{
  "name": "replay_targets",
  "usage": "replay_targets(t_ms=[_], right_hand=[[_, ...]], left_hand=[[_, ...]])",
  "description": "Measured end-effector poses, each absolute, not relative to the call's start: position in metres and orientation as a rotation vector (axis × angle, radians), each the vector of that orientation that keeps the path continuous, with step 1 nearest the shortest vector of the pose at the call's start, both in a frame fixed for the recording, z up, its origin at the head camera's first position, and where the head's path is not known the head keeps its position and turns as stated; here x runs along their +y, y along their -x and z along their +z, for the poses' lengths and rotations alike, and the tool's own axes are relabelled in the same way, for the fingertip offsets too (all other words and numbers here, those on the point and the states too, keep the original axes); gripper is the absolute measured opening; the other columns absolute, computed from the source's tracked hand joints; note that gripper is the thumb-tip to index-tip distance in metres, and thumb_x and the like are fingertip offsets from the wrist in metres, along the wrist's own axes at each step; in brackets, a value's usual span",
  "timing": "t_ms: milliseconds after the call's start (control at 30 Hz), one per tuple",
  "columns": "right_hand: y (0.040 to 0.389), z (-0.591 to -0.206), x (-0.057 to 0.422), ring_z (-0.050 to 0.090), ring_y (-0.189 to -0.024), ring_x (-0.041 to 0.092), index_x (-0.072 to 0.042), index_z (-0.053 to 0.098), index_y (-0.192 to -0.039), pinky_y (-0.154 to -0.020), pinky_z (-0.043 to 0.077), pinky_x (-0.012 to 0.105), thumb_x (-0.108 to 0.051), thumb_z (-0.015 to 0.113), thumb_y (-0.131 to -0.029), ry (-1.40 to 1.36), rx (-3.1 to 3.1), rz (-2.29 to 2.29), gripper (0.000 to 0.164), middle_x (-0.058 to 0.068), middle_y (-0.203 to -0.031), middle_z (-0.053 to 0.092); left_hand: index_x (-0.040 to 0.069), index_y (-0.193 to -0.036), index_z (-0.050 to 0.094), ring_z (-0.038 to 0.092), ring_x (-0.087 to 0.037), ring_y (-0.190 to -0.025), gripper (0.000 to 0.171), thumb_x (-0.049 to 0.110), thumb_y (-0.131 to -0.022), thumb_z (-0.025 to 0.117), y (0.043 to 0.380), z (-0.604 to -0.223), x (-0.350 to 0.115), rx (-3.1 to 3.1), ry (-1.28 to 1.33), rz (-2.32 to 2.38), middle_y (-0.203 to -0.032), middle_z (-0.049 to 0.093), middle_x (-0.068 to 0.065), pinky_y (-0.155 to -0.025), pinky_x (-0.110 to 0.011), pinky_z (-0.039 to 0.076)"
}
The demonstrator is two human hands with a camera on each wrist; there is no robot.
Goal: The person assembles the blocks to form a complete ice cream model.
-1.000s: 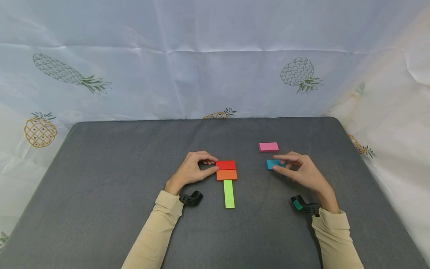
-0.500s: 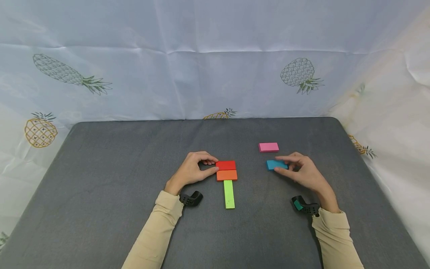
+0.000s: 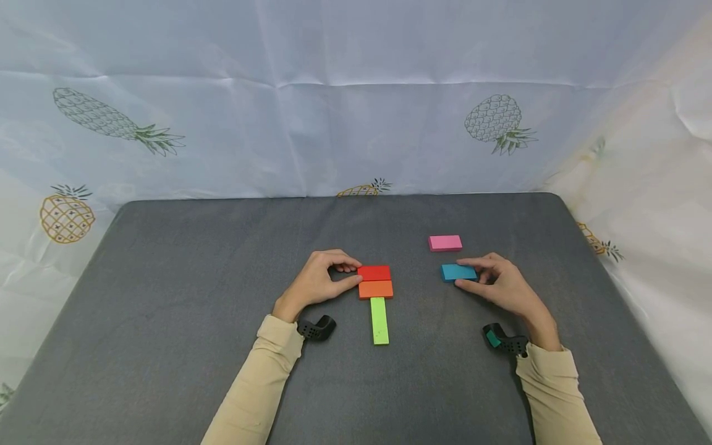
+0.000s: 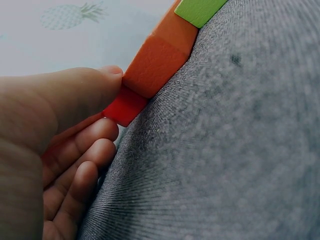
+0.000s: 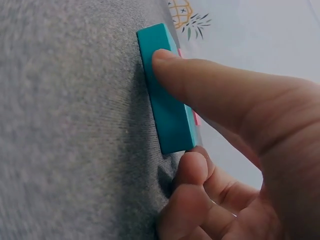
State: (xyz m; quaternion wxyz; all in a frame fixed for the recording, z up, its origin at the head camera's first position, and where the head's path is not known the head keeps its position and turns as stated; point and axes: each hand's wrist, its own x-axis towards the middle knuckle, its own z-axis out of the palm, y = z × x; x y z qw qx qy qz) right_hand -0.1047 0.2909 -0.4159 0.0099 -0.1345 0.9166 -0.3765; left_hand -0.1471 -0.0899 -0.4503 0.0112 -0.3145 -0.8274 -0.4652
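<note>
The blue block [image 3: 453, 273] lies on the table [image 3: 167, 309], pinched across its width by the right hand's [image 3: 503, 285] thumb and forefinger. The pink block [image 3: 445, 243], just beyond, is mostly hidden in the right wrist view. Leftward, the left hand [image 3: 317, 279] pinches the red block [image 3: 375, 273]; the orange block [image 3: 376, 290] touches red, the green block [image 3: 379, 321] orange.

On the tabletop [image 3: 428, 389], three adjoining blocks [image 3: 375, 289] left of two others [image 3: 455, 273], one behind the other.
</note>
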Motion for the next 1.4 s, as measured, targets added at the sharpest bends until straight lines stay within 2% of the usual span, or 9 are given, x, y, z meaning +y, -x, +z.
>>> replay_targets(t_ms=[167, 567, 933, 1400], right_hand=[[0.106, -0.417, 0.291, 0.044, -0.071, 0.003, 0.0, 0.071, -0.126, -0.063, 0.038, 0.022, -0.007, 0.081, -0.086, 0.399, 2.873, -1.121, 0.041, 0.012, -0.094, 0.056], [0.106, -0.416, 0.287, 0.044, -0.071, 0.004, -0.002, 0.072, -0.123, -0.063, 0.038, 0.021, -0.009, 0.08, -0.088, 0.372, 2.916, -1.009, 0.036, 0.013, -0.094, 0.054], [0.105, -0.413, 0.278, 0.043, -0.073, 0.013, -0.004, 0.072, -0.12, -0.063, 0.039, 0.024, -0.01, 0.078, -0.09, 0.424, 2.965, -0.945, 0.032, 0.012, -0.09, 0.051], [0.11, -0.4, 0.264, 0.042, -0.073, 0.016, -0.004, 0.069, -0.127, -0.062, 0.038, 0.026, -0.013, 0.078, -0.091, 0.379, 2.974, -0.958, 0.039, 0.012, -0.091, 0.05]], left_hand=[[0.01, -0.104, 0.079, 0.064, -0.01, -0.083, 0.017, 0.018, -0.089, 0.08, 0.148, -0.45, -0.09, -2.581, 0.98, -1.457, -0.092, 0.074, -0.002, -0.079, -0.025, 0.053], [0.009, -0.104, 0.079, 0.064, -0.01, -0.083, 0.018, 0.018, -0.089, 0.08, 0.149, -0.45, -0.089, -2.589, 0.981, -1.45, -0.093, 0.074, -0.003, -0.078, -0.024, 0.053], [0.009, -0.104, 0.079, 0.064, -0.011, -0.083, 0.017, 0.017, -0.089, 0.08, 0.148, -0.449, -0.088, -2.559, 1.009, -1.462, -0.093, 0.074, -0.004, -0.078, -0.025, 0.054], [0.011, -0.105, 0.079, 0.064, -0.01, -0.083, 0.018, 0.018, -0.089, 0.08, 0.147, -0.45, -0.09, -2.584, 0.979, -1.462, -0.093, 0.074, -0.002, -0.079, -0.025, 0.053]])
